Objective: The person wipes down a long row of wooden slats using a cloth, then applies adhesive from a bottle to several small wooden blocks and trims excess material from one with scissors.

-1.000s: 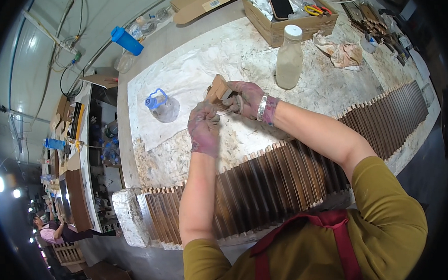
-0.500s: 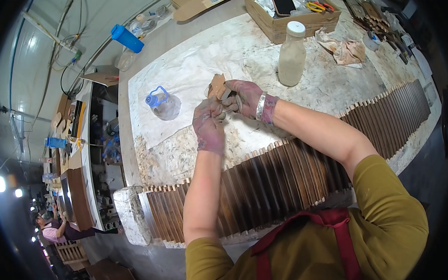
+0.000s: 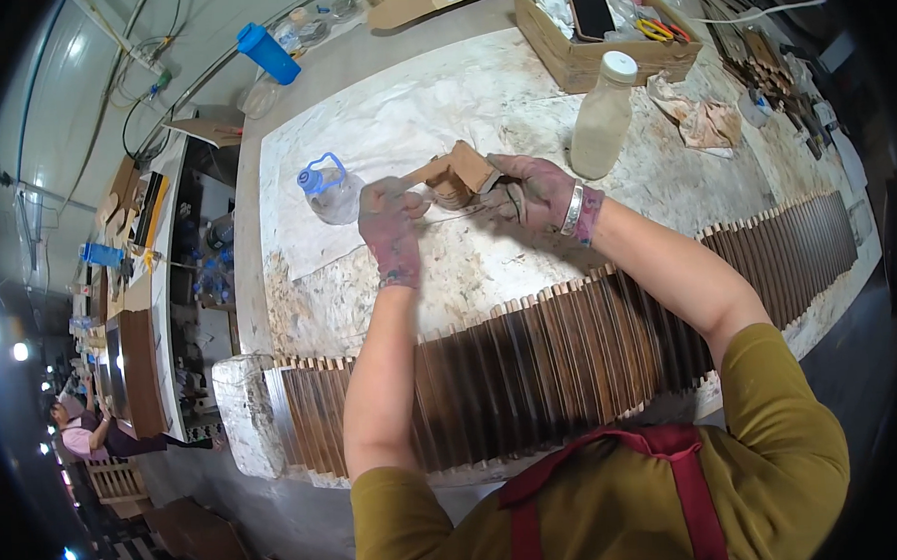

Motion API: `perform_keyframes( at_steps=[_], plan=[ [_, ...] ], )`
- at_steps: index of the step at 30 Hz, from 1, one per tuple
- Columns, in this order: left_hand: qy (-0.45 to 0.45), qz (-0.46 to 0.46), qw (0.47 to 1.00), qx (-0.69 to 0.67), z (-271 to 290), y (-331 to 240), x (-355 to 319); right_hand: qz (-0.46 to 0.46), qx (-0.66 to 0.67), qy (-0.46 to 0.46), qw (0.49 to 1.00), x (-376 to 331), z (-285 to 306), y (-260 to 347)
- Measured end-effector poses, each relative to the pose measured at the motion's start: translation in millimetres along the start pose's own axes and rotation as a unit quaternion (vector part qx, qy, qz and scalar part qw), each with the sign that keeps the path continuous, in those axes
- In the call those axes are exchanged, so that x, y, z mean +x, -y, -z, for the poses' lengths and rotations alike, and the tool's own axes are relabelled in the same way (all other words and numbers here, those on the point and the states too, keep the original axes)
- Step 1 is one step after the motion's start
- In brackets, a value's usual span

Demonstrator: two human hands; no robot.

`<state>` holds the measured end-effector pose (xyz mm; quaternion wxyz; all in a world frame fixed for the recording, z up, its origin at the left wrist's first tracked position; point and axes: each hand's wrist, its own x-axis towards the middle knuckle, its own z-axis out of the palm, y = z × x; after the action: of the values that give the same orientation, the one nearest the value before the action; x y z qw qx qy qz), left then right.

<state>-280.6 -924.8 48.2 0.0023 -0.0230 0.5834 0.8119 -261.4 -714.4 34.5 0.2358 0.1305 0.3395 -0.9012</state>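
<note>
My left hand [image 3: 390, 232], in a stained purple glove, pinches the end of a narrow strip on a tan-brown piece [image 3: 472, 166] that looks like folded sandpaper. My right hand [image 3: 540, 196], gloved alike with a pale band at the wrist, grips the wider folded part. Below the fold shows a rounded brown part, its exact shape unclear. Both hands are above the whitish, stained board [image 3: 369, 293]. Nearer me lies a long row of dark brown wooden strips [image 3: 532, 356] with pale ends, passing under my forearms.
A clear jug [image 3: 335, 200] with a blue cap stands left of my hands; a cloudy bottle [image 3: 602, 123] stands right. Behind are a cardboard box [image 3: 569, 70] with a phone and pliers, a crumpled cloth [image 3: 702, 119] and a blue bottle [image 3: 268, 53]. Another person [image 3: 80, 431] is far left.
My hands have moved apart, the left leftward and the right rightward. The brown piece is now spread between them, showing a strip and a folded block-like part.
</note>
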Motion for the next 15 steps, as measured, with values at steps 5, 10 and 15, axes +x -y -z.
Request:
perform_keyframes(
  at_steps=[5, 10, 15],
  plan=[
    [0.049, -0.138, 0.947, 0.284, 3, -5, 14, 0.187, -0.474, -0.070, 0.858, -2, -27, 9],
    [0.041, -0.136, 0.927, 0.348, 1, -11, 18, 0.350, -0.602, -0.070, 0.714, 27, -44, -6],
    [0.073, -0.159, 0.878, 0.445, -5, -16, 4, 0.329, -0.621, -0.112, 0.702, 52, -51, 1]
  ],
)
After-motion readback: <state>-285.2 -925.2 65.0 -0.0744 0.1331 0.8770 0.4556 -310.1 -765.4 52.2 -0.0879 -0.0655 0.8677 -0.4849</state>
